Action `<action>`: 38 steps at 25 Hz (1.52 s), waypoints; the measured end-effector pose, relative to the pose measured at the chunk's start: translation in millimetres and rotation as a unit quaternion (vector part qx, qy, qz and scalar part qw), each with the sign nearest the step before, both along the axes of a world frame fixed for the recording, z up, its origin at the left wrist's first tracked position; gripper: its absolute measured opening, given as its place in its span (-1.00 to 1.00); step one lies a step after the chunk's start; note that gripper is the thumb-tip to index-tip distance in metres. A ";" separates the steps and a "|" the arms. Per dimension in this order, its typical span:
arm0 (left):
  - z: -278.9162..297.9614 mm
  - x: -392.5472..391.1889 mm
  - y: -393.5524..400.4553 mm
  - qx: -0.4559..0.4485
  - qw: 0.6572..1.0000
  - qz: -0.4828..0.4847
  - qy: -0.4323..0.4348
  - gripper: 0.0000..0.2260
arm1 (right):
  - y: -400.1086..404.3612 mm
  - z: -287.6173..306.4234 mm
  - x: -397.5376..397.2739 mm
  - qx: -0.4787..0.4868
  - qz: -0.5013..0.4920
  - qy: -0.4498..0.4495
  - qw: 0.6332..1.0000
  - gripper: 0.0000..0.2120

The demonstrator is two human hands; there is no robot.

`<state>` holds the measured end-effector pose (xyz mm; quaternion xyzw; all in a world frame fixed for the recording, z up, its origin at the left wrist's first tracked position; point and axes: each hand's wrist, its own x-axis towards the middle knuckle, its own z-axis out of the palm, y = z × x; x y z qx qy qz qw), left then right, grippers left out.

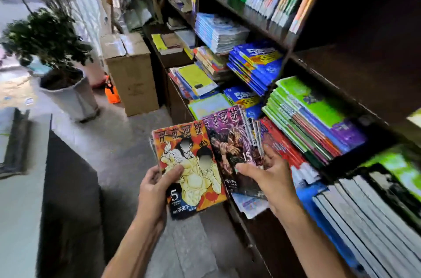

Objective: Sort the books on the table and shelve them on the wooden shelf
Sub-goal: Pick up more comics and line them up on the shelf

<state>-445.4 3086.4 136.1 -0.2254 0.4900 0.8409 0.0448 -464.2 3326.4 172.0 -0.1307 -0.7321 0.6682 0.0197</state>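
Step in hand, by my judgement: sorting by vol. no. at the wooden shelf [248,16], not yet shelving. Left hand [155,188] grips orange manga [186,163], thumb across cover, marked "5". Right hand [268,172] holds a fanned batch of same series, purple manga [230,141] on top, marked "15". All held in front of lower shelf, over stacked workbooks; blue stack [255,65] reads "5年". Next: order vols., find free slot.
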 end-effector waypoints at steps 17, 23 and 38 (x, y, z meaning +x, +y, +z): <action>117.9 70.8 200.9 0.026 0.919 -0.363 0.154 -0.48 | 121.7 101.3 263.6 0.022 -0.397 0.147 0.906 -0.25; 167.2 140.2 255.2 0.066 0.878 -0.435 0.187 -0.41 | 143.4 148.3 353.2 0.041 -0.487 0.179 0.854 -0.06; 322.9 286.1 452.1 0.100 0.818 -0.441 0.355 -0.66 | 328.4 282.1 504.7 0.070 -0.517 0.350 0.778 -0.61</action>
